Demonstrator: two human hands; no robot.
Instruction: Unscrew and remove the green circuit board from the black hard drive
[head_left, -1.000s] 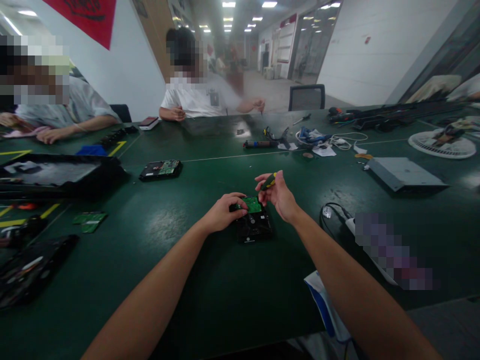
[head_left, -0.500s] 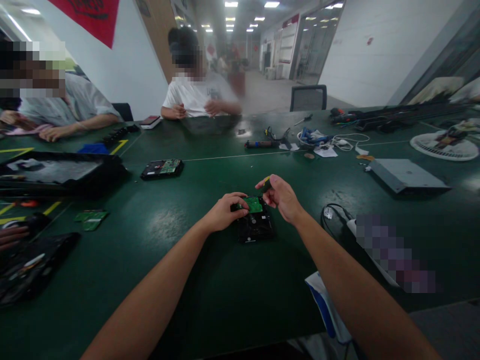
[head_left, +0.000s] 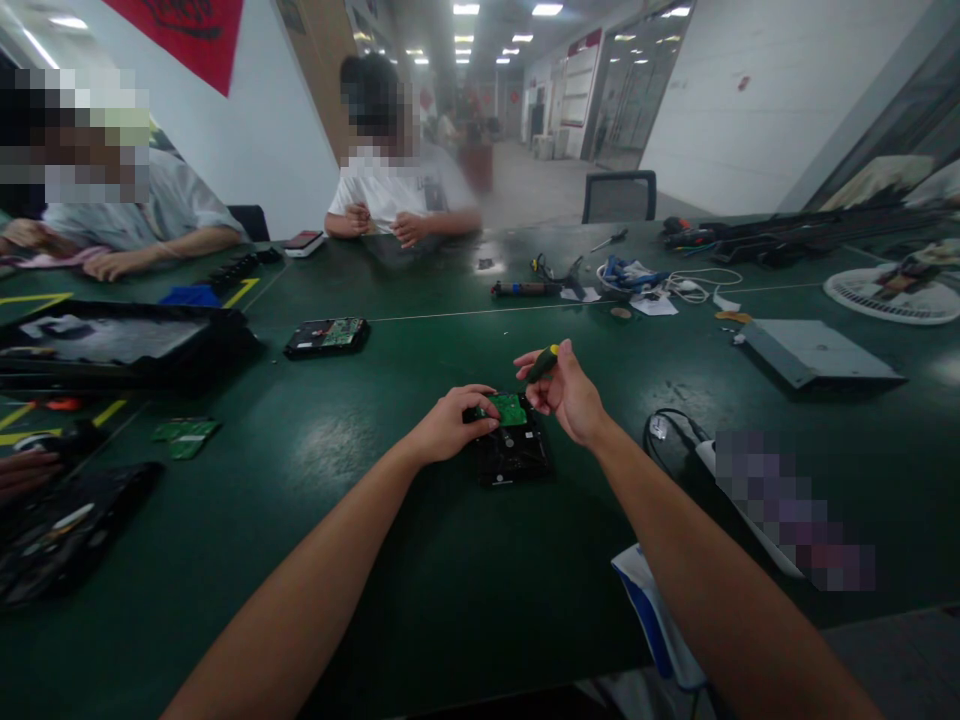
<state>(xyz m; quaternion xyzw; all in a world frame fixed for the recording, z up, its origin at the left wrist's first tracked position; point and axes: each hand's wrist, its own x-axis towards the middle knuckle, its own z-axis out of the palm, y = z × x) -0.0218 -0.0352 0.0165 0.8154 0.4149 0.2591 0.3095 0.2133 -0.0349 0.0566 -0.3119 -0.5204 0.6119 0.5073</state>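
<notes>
A black hard drive [head_left: 516, 464] lies on the green table in front of me, its green circuit board [head_left: 511, 409] facing up at the far end. My left hand [head_left: 457, 422] grips the drive's far left side, with the thumb over the edge of the board. Above the drive's far right corner, my right hand [head_left: 571, 400] holds a screwdriver [head_left: 544, 364] by its dark green handle with a yellow end. The screwdriver's tip cannot be made out against the board and fingers.
Another hard drive [head_left: 327, 337] and a loose circuit board [head_left: 186, 437] lie to the left, near a black casing [head_left: 225, 345]. On the right are a grey metal box [head_left: 821, 352], a power strip [head_left: 739, 505] and a white-blue cloth [head_left: 651, 610]. Two people sit across the table.
The screwdriver handle has tilted between my right fingers, so more of it shows and its yellow end points up to the right. My left hand and the drive stay put.
</notes>
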